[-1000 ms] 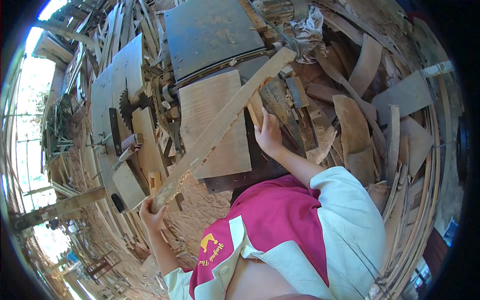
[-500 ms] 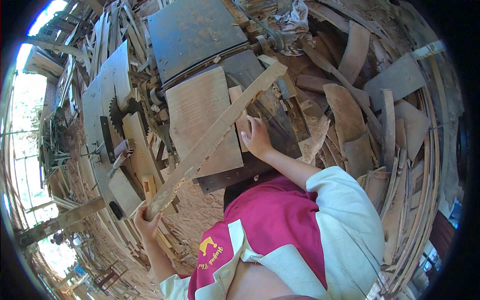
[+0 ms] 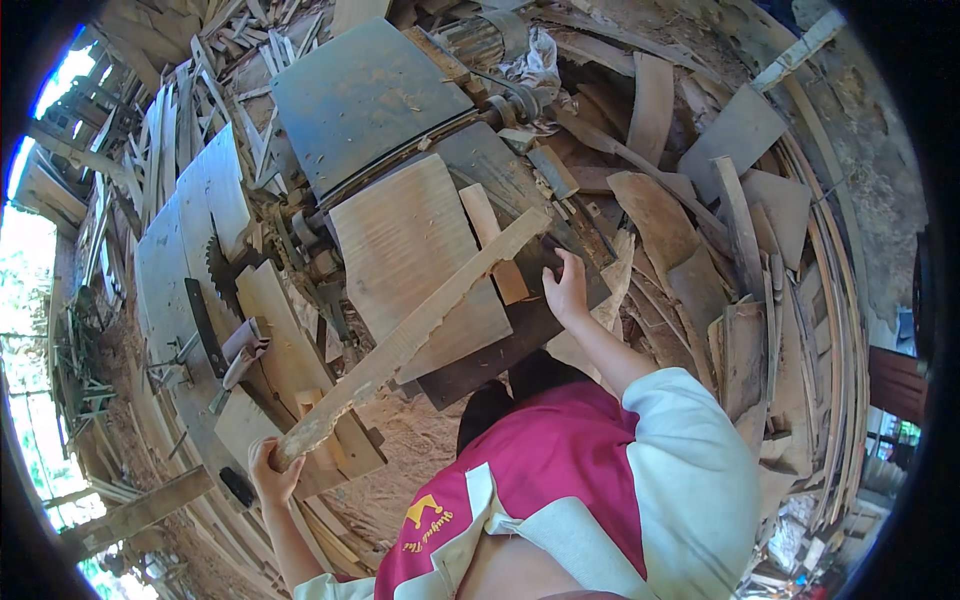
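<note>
A long wooden strip (image 3: 400,345) with a rough, ragged edge slants across the middle. My left hand (image 3: 272,474) is closed around its near end at the lower left. The strip's far end reaches over a machine's dark metal table, close to my right hand (image 3: 568,290). That hand holds nothing, its thumb and fingers apart, just right of a short wooden block (image 3: 512,284). The strip crosses over this block and over a wide, flat board (image 3: 405,240) lying on the machine.
A dark metal plate (image 3: 370,100) forms the machine's far part. At left stands a saw bench (image 3: 165,290) with a toothed circular blade (image 3: 220,270) and planks on it. Offcuts and curved slabs (image 3: 655,225) pile up at right; long thin strips (image 3: 835,330) lie beyond them.
My right hand has let go of the short block and moved right. The strip's far end has come down nearer to me, while my left hand keeps its hold. The view has shifted.
</note>
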Demonstrator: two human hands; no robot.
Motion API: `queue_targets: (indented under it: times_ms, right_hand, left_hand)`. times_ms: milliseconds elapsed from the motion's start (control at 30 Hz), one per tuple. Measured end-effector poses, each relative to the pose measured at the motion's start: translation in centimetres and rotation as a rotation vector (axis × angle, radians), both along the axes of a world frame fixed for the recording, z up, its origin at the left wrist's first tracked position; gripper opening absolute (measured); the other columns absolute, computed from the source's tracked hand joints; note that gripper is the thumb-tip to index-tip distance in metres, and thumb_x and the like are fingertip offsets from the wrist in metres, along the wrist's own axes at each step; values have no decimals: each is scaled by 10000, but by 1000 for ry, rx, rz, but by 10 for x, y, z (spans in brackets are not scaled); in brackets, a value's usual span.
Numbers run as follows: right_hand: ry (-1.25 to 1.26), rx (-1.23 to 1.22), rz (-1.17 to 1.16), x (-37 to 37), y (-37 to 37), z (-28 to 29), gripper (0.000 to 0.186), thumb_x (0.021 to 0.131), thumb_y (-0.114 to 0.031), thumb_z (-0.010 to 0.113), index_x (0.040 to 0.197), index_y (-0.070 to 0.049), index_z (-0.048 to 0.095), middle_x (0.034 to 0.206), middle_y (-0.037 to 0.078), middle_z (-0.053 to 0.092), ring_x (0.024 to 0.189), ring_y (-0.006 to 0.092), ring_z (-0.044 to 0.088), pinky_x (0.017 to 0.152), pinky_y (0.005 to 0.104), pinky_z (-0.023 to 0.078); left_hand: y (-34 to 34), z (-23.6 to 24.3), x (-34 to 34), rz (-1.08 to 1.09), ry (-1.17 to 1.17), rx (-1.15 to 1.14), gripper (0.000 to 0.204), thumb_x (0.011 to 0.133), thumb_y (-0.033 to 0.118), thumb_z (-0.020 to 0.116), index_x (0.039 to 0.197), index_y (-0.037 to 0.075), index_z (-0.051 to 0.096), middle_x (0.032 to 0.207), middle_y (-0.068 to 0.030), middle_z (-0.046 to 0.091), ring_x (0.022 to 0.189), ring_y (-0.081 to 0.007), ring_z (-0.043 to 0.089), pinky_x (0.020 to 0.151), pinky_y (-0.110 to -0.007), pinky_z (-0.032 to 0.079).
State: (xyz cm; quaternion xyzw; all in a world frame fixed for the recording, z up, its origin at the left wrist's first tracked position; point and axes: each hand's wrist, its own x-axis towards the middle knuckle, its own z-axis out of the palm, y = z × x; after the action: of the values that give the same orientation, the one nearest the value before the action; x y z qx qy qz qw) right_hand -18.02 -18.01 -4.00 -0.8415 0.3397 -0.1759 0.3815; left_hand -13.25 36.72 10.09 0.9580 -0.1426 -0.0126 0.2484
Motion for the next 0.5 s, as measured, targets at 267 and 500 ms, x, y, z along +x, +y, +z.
queue_targets:
  times_ms: [267,500]
  right_hand:
    - [-76,-240,69,-4,-5,12,386,761,-96,585,1118,-37,452,1100,167,465,1052,336,451,914,390,374]
    - [157,-413,210,14,-39,16,345,785,-225,585,1080,-50,542,1035,124,536,988,305,515,830,408,438]
  left_hand:
    - [49,-11,22,-74,-13,347,467,607,275,705,941,-4,533,1160,-187,484,1120,-376,424,939,-450,349]
    - [64,-17,23,-23,21,341,517,608,307,700,994,6,532,1187,-181,465,1161,-379,387,977,-456,321]
